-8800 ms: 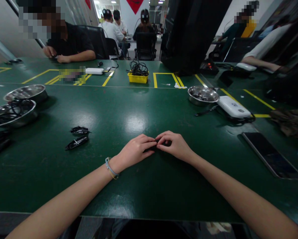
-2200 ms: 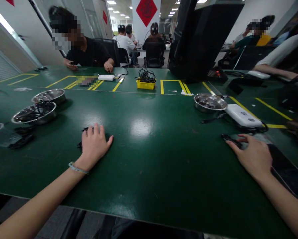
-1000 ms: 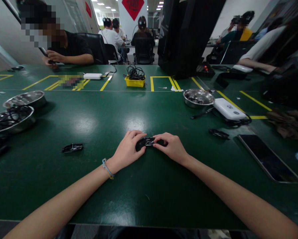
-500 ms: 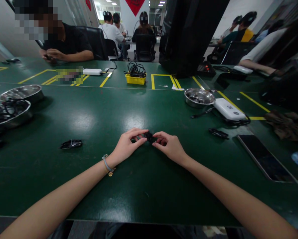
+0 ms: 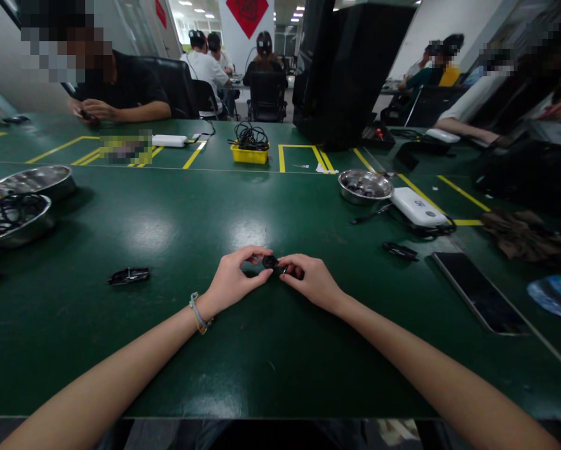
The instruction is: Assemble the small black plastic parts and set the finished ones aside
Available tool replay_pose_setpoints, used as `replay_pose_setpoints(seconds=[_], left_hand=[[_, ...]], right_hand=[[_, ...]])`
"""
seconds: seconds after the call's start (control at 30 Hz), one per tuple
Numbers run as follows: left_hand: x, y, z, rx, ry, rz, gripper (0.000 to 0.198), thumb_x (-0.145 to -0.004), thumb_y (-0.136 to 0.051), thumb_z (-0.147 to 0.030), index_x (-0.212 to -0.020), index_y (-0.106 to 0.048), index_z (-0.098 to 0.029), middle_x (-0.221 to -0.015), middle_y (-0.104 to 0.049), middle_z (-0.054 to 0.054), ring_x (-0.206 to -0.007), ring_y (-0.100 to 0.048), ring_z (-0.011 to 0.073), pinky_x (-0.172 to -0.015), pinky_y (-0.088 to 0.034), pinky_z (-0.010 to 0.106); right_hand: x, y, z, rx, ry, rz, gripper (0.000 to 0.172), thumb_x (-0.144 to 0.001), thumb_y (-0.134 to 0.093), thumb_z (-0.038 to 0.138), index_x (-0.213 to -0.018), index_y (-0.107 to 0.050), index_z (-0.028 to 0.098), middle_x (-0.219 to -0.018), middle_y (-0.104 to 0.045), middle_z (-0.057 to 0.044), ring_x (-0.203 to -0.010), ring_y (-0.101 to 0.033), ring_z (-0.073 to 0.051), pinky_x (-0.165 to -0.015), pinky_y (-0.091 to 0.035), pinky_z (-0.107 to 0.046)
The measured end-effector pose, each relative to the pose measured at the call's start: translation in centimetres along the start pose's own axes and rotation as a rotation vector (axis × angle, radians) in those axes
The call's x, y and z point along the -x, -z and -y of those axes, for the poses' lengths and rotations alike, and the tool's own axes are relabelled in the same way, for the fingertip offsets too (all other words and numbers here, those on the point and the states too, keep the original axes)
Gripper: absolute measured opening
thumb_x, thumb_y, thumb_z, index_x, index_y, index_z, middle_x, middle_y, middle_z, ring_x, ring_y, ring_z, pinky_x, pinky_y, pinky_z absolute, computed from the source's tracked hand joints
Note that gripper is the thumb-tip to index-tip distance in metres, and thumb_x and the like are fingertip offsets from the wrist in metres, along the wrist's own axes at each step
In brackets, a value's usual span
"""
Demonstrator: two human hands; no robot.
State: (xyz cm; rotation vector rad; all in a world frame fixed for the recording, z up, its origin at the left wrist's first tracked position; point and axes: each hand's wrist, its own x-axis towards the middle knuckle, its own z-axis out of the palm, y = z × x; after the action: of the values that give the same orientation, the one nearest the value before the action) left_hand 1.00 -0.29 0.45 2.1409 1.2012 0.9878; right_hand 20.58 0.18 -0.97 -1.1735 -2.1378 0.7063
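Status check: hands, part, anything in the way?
Left hand and right hand both pinch the small black part over the green table. Nearest other item, a second black piece, lies apart, left.

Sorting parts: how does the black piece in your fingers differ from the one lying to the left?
The held piece is pinched between left hand and right hand; the left piece lies free on the table. The held piece looks compact, the left piece long and flat. Both black.
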Motion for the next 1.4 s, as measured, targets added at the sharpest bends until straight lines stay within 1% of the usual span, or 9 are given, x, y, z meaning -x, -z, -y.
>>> replay_pose_setpoints(seconds=[0.17, 0.33, 0.57, 0.73, 0.87, 1.0, 1.17, 1.23, 1.4], left_hand=[[-0.1, 0.2, -0.1, -0.038, -0.049, 0.018, 0.029, -0.075, -0.057, -0.024, -0.103, -0.056, -0.019, -0.096, -0.061, 0.004, -0.082, -0.057, 0.0144, -0.078, -0.047, 0.029], [-0.3, 0.4, 0.5, -0.052, -0.018, 0.02, 0.029, -0.076, -0.057, -0.026, -0.105, -0.057, -0.02, -0.093, -0.062, 0.002, -0.081, -0.058, 0.0147, -0.077, -0.046, 0.029], [-0.2, 0.7, 0.6, -0.023, 0.005, -0.018, 0.03, -0.075, -0.06, -0.027, -0.104, -0.058, -0.019, -0.09, -0.063, 0.002, -0.079, -0.058, 0.0138, -0.075, -0.047, 0.027], [-0.2, 0.5, 0.2, 0.086, 0.043, -0.048, 0.028, -0.075, -0.059, -0.026, -0.102, -0.057, -0.018, -0.091, -0.063, 0.003, -0.077, -0.058, 0.0132, -0.076, -0.048, 0.027], [-0.2, 0.1, 0.7, 0.191, 0.076, -0.036, 0.027, -0.076, -0.058, -0.027, -0.101, -0.055, -0.017, -0.093, -0.061, 0.003, -0.076, -0.059, 0.0123, -0.074, -0.049, 0.026], [-0.3, -0.3, 1.6, 0.172, 0.132, 0.008, 0.025, -0.076, -0.058, -0.025, -0.099, -0.054, -0.018, -0.09, -0.061, 0.002, -0.076, -0.059, 0.0121, -0.073, -0.048, 0.026], [-0.4, -0.4, 1.8, 0.046, 0.177, 0.043, 0.024, -0.074, -0.058, -0.023, -0.096, -0.053, -0.017, -0.08, -0.06, 0.001, -0.071, -0.057, 0.0122, -0.067, -0.047, 0.026], [-0.4, -0.5, 1.8, -0.058, 0.141, 0.054, 0.026, -0.073, -0.058, -0.023, -0.099, -0.053, -0.017, -0.08, -0.059, 0.001, -0.072, -0.056, 0.0132, -0.068, -0.047, 0.027], [-0.2, -0.7, 1.8, -0.257, 0.006, 0.104, 0.046, -0.072, -0.06, -0.022, -0.117, -0.047, -0.017, -0.093, -0.059, 0.005, -0.084, -0.054, 0.0176, -0.076, -0.045, 0.032]], right_hand=[[0.1, 0.1, 0.3, 0.01, 0.002, -0.053, 0.017, -0.076, -0.055, 0.019, -0.092, -0.06, 0.017, -0.077, -0.06, -0.001, -0.059, -0.05, -0.009, -0.057, -0.041, -0.023], [0.1, 0.4, 0.3, 0.027, -0.029, -0.064, 0.017, -0.078, -0.051, 0.017, -0.091, -0.061, 0.017, -0.075, -0.06, -0.001, -0.057, -0.049, -0.009, -0.056, -0.042, -0.023], [-0.1, 1.3, -0.6, 0.072, 0.0, 0.05, 0.019, -0.076, -0.056, 0.023, -0.093, -0.065, 0.02, -0.099, -0.059, -0.004, -0.061, -0.049, -0.009, -0.059, -0.043, -0.025], [-0.2, 1.2, -0.8, 0.136, -0.001, 0.052, 0.02, -0.072, -0.062, 0.027, -0.09, -0.067, 0.021, -0.092, -0.058, -0.003, -0.064, -0.048, -0.01, -0.059, -0.042, -0.024], [-0.3, 1.3, -0.9, 0.172, -0.02, 0.029, 0.019, -0.073, -0.061, 0.025, -0.091, -0.066, 0.019, -0.088, -0.058, -0.003, -0.059, -0.046, -0.009, -0.058, -0.042, -0.024], [-0.5, 2.2, -1.0, 0.236, -0.031, 0.019, 0.009, -0.074, -0.06, 0.022, -0.077, -0.068, 0.018, -0.084, -0.059, -0.003, -0.063, -0.05, -0.01, -0.061, -0.043, -0.025], [-0.8, 3.9, -0.8, 0.36, -0.045, 0.157, 0.008, -0.072, -0.061, 0.021, -0.072, -0.069, 0.018, -0.073, -0.061, -0.002, -0.062, -0.054, -0.011, -0.06, -0.043, -0.025], [-0.9, 4.5, -0.7, 0.39, -0.081, 0.213, 0.009, -0.072, -0.06, 0.022, -0.071, -0.069, 0.018, -0.069, -0.062, -0.002, -0.06, -0.055, -0.011, -0.059, -0.043, -0.025], [-0.6, 5.2, -0.4, 0.349, -0.271, 0.369, 0.007, -0.067, -0.057, 0.016, -0.064, -0.063, 0.017, -0.056, -0.061, 0.002, -0.05, -0.055, -0.01, -0.053, -0.042, -0.022]])
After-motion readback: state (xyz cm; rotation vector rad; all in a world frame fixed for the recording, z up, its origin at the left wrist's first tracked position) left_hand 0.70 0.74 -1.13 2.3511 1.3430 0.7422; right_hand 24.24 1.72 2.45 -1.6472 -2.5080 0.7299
